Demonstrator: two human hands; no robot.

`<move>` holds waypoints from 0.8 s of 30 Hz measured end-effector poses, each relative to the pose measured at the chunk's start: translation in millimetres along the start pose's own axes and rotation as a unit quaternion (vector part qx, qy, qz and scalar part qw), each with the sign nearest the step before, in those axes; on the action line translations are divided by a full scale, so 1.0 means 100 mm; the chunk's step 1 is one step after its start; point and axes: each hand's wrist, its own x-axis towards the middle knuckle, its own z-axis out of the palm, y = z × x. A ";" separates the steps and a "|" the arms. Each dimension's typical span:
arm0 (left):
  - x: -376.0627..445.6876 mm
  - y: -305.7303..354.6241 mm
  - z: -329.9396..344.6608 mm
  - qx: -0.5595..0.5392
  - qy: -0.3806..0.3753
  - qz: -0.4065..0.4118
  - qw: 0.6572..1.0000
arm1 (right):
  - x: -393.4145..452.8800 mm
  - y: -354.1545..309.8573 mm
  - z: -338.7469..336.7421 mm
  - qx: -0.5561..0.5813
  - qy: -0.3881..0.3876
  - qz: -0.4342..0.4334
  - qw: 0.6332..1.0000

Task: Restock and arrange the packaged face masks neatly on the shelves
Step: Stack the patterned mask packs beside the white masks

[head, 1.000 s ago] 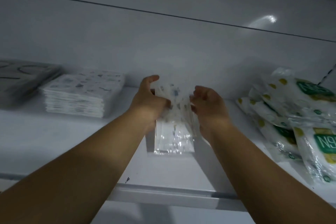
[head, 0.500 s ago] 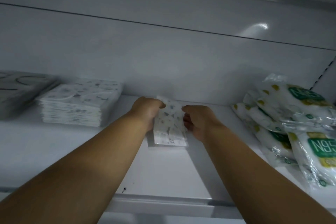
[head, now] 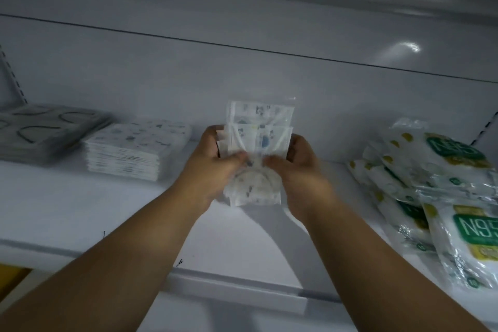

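I hold a small bundle of clear-wrapped patterned face mask packs [head: 258, 127] upright above the middle of the white shelf [head: 80, 210]. My left hand [head: 213, 156] grips its left side, thumb across the front. My right hand [head: 299, 162] grips the right side the same way. The packs are fanned slightly, their top edges uneven. The bundle's lower end hangs just over the shelf surface.
A neat stack of the same patterned mask packs [head: 134, 151] lies on the shelf to the left. Further left is a pile of grey mask packs [head: 45, 132]. At the right, green-and-yellow N95 bags [head: 442, 178] lie overlapped. The shelf's back panel [head: 242, 75] stands close behind.
The bundle lay nearly flat on the shelf between my hands half a second ago. Now both hands have lifted it and stood it upright, thumbs across its front.
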 end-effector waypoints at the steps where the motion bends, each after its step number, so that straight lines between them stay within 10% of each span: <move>1: -0.05 -0.06 0.01 0.018 -0.005 -0.012 1.000 | -0.04 0.05 0.00 0.004 -0.001 -0.003 1.000; 12: -0.32 -0.25 0.11 0.096 -0.070 -0.035 0.992 | -0.26 0.12 -0.03 0.013 -0.039 -0.010 0.999; 16: -0.39 -0.32 0.01 0.134 -0.015 -0.055 0.989 | -0.22 0.09 -0.07 0.197 -0.015 0.052 0.979; 19: -0.40 -0.32 -0.01 0.023 0.028 -0.078 0.996 | -0.14 0.04 -0.16 0.342 -0.045 0.088 0.935; 24: -0.35 -0.23 -0.12 -0.063 0.079 -0.040 0.994 | -0.17 0.10 -0.36 0.225 0.015 0.048 0.973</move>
